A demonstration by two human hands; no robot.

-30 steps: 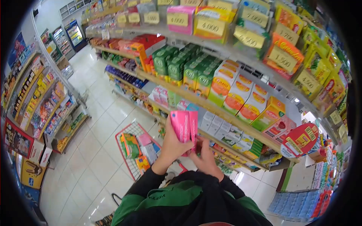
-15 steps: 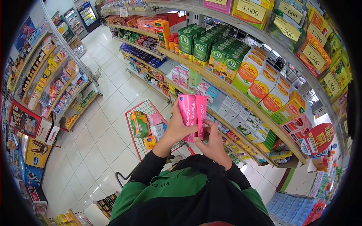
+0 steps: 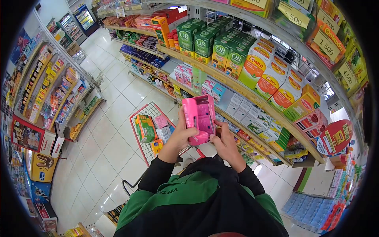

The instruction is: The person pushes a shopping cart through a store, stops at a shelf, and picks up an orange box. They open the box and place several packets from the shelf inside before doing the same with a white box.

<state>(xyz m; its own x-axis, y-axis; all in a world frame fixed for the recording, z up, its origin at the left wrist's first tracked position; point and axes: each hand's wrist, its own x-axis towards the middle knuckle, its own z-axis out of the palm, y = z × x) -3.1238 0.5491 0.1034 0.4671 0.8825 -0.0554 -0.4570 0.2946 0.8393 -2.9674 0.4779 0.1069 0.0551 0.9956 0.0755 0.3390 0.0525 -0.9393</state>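
Note:
A pink box [image 3: 205, 114] is held between both hands in front of my chest, with its front flap folded open and pink-purple packets showing inside. My left hand [image 3: 181, 136] wraps round its left side, the thumb lying across the lower front. At the lower right edge, my right hand [image 3: 226, 144] grips the box with thumb and fingers. Below and to the left of the box stands a red-rimmed wire cart [image 3: 138, 136] holding a green-orange pack [image 3: 145, 128], a pink item [image 3: 161, 121] and a yellow-orange pack [image 3: 156, 146].
Shelves on the right hold green OB boxes [image 3: 203, 43], COMBI boxes [image 3: 252, 65] and white boxes [image 3: 241, 112] lower down. Another stocked rack [image 3: 59, 87] stands at the left. White floor tiles [image 3: 98, 144] run between them, and drink fridges [image 3: 85, 17] are at the back.
The pink box, closed at the front before, is now open with its inside showing. The shelves have shifted slightly left in view.

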